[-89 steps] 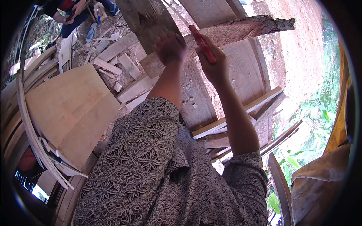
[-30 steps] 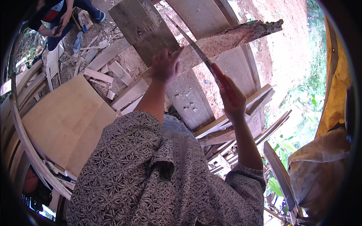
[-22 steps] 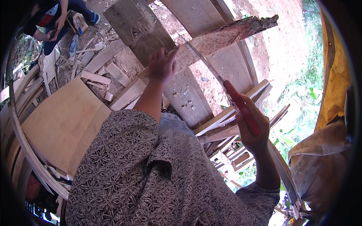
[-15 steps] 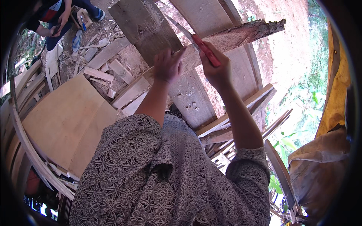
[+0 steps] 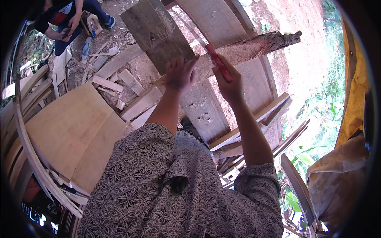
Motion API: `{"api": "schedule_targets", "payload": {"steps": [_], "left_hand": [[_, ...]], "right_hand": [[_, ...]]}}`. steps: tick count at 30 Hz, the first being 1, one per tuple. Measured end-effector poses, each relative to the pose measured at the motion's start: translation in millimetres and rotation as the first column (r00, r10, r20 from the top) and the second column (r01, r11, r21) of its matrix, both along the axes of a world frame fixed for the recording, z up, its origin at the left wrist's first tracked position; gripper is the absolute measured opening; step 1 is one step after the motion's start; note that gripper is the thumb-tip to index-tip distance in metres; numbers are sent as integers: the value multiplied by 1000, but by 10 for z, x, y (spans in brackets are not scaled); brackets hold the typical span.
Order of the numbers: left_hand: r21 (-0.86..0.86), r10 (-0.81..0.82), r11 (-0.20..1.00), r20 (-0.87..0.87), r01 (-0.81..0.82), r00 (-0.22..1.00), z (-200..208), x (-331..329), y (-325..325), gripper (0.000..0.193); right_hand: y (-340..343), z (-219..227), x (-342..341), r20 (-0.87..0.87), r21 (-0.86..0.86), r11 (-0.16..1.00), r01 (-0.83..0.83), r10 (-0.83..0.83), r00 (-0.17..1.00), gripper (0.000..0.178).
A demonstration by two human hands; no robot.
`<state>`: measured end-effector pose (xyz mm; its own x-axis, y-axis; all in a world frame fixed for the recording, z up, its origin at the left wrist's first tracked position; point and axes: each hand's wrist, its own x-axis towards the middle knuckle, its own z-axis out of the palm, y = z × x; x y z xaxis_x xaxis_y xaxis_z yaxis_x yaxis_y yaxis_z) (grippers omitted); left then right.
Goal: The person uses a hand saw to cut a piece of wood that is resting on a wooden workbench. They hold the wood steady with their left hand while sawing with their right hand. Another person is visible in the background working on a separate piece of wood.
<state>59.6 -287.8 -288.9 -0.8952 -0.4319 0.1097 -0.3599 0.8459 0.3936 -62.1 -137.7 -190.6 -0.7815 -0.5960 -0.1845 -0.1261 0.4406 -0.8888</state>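
My right hand (image 5: pixel 231 81) is closed round the red handle of a hand saw (image 5: pixel 216 61). The saw's long thin blade reaches up and left, crossing a long rough plank (image 5: pixel 234 52) with bark on its right end. Just left of the blade, my left hand (image 5: pixel 179 75) presses on that plank, fingers curled over its far side and thumb stretched toward the saw. The plank lies slantwise over wider boards. One of these, a weathered grey board (image 5: pixel 158 35), sticks out beyond my left hand. Another board (image 5: pixel 204 107), sprinkled with wood chips, runs back toward me.
A large smooth wooden panel (image 5: pixel 75 131) lies at left beside stacked curved planks (image 5: pixel 37 158). Offcuts (image 5: pixel 108 84) litter the ground. Far left, a person (image 5: pixel 67 23) sits near a blue sandal (image 5: pixel 86 47). A yellow tarp (image 5: pixel 351 95) hangs at right.
My right hand has drawn the saw toward me, and its handle has moved down and slightly right. My left hand stays on the plank. The whole view has shifted a little.
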Motion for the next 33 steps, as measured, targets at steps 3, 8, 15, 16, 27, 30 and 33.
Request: {"api": "schedule_targets", "payload": {"steps": [3,8,15,16,27,30,33], "left_hand": [[10,-18,1000,21,18,1000,3,15,12,52],[-2,-22,1000,-17,22,1000,-27,20,-11,51],[-10,-33,999,2,33,999,-40,36,7,51],[-26,-34,999,0,34,999,-43,27,2,51],[-2,-49,999,33,49,998,-79,18,17,57],[-27,-43,999,30,44,999,-89,23,27,57],[-40,-47,998,44,49,998,-98,32,17,57]], "right_hand": [[202,-87,73,-43,-16,999,-28,27,999,48],[220,-98,4,-45,-37,998,-47,45,998,49],[-409,1052,-360,23,217,953,-212,212,977,41],[-351,1187,-372,35,248,945,-214,212,977,40],[575,1682,72,-90,296,955,-38,67,994,41],[647,1753,202,-81,298,955,-4,30,996,38],[769,1813,306,-84,269,963,-19,43,996,38]]}}
